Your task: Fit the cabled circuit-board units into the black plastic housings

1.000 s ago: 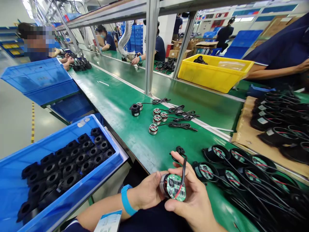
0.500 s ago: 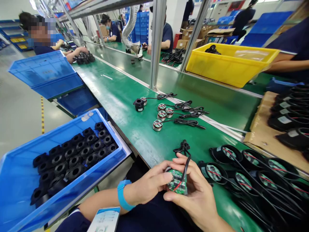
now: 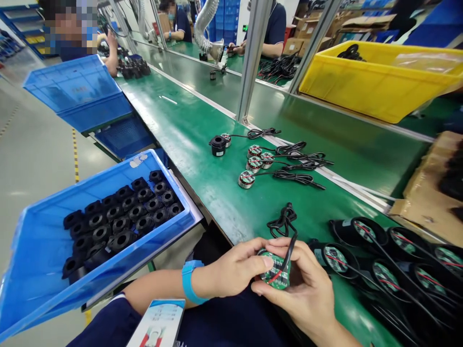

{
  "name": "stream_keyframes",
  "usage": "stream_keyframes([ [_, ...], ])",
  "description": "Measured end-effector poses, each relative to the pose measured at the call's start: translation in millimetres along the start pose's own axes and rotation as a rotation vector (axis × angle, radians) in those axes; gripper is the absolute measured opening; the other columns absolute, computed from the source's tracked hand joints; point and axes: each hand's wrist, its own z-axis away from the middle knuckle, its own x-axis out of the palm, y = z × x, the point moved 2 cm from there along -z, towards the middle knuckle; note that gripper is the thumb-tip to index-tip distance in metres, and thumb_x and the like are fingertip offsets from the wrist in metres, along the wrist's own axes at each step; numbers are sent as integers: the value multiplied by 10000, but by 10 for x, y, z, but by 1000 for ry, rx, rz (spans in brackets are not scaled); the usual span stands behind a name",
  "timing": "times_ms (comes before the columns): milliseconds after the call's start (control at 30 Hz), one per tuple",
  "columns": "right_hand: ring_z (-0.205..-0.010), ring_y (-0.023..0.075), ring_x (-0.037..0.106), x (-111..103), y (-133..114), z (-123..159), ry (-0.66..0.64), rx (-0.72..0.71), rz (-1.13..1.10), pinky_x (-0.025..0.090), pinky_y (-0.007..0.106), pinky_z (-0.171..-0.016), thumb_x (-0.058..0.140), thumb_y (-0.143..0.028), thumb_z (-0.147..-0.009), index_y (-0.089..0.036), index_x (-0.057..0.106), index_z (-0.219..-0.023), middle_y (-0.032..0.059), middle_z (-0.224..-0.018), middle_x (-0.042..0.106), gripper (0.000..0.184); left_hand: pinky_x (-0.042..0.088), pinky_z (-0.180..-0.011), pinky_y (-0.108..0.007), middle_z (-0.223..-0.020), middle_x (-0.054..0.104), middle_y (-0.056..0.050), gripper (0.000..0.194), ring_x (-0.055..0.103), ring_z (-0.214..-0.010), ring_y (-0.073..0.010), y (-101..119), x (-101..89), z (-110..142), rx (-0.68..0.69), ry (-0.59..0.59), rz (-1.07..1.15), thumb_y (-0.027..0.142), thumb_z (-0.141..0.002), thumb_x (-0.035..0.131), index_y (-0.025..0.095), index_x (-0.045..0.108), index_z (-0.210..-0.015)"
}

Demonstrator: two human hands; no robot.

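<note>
Green round circuit-board part held between left hand and right hand, underside hidden; black cup-shaped housings, some cut off right.

The left hand has moved its thumb onto the circuit board; far left, a co-worker's hand has risen.
</note>
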Motion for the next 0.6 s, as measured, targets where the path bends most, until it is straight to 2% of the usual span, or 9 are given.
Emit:
stream_keyframes([
  [100, -920, 197, 691, -6, -38, 8, 47, -23, 13, 598, 303, -813, 893, -502, -696, -238, 683, -1067, 50, -1000, 696, 502, 449, -996, -372, -1134, 660, -80, 513, 594, -1136, -264, -13, -10, 34, 35, -60, -58, 557, -932, 593, 203, 629, -1302],
  [200, -883, 201, 707, -43, -57, -13, 76, 44, -58, 609, 305, -774, 889, -525, -691, -239, 697, -1030, 48, -967, 701, 483, 491, -948, -388, -1329, 618, -132, 670, 615, -1137, -275, 84, -141, 15, 120, -123, -190, 682, -959, 468, 218, 510, -1441],
  [233, -907, 214, 717, -69, -51, -28, 82, 82, -93, 614, 308, -770, 881, -545, -694, -240, 704, -1026, 58, -995, 708, 484, 502, -930, -391, -1370, 596, -146, 692, 622, -1129, -273, 152, -240, -36, 181, -68, -251, 694, -967, 434, 226, 459, -1476],
  [300, -1081, 276, 705, -145, -27, -61, 92, 144, -151, 619, 342, -826, 851, -593, -710, -241, 720, -1030, 104, -1195, 701, 493, 495, -966, -410, -1434, 543, -153, 670, 606, -1176, -279, 352, -525, -222, 355, 205, -440, 649, -970, 483, 244, 397, -1498],
  [367, -1282, 344, 604, -251, -2, -91, 104, 162, -184, 599, 396, -934, 813, -650, -722, -249, 732, -1044, 119, -1481, 552, 521, 408, -1109, -454, -1507, 462, -146, 677, 510, -1326, -303, 614, -866, -494, 517, 589, -717, 507, -916, 668, 243, 396, -1477],
  [433, -1398, 381, 484, -372, 9, -109, 123, 155, -209, 558, 435, -1031, 783, -702, -714, -258, 732, -1075, 90, -1638, 345, 574, 301, -1206, -470, -1563, 380, -166, 809, 365, -1460, -321, 871, -1191, -819, 541, 832, -902, 350, -831, 785, 206, 350, -1497],
  [467, -1438, 385, 428, -431, 6, -117, 142, 141, -219, 534, 444, -1070, 776, -713, -711, -261, 730, -1084, 76, -1665, 286, 587, 259, -1230, -472, -1576, 360, -169, 841, 306, -1499, -318, 987, -1343, -977, 512, 914, -922, 282, -802, 807, 202, 343, -1499],
  [533, -1508, 383, 296, -543, -15, -134, 215, 73, -231, 476, 472, -1140, 768, -692, -738, -259, 729, -1086, 60, -1679, 246, 557, 199, -1244, -512, -1576, 347, -187, 837, 247, -1526, -346, 1186, -1592, -1236, 491, 970, -899, 179, -741, 837, 197, 409, -1460],
  [600, -1533, 392, 222, -639, -46, -155, 326, -47, -217, 439, 531, -1165, 773, -644, -768, -252, 733, -1051, 62, -1672, 266, 486, 223, -1225, -533, -1485, 453, -184, 724, 330, -1480, -376, 1333, -1766, -1390, 483, 958, -841, 105, -662, 867, 197, 557, -1311],
])
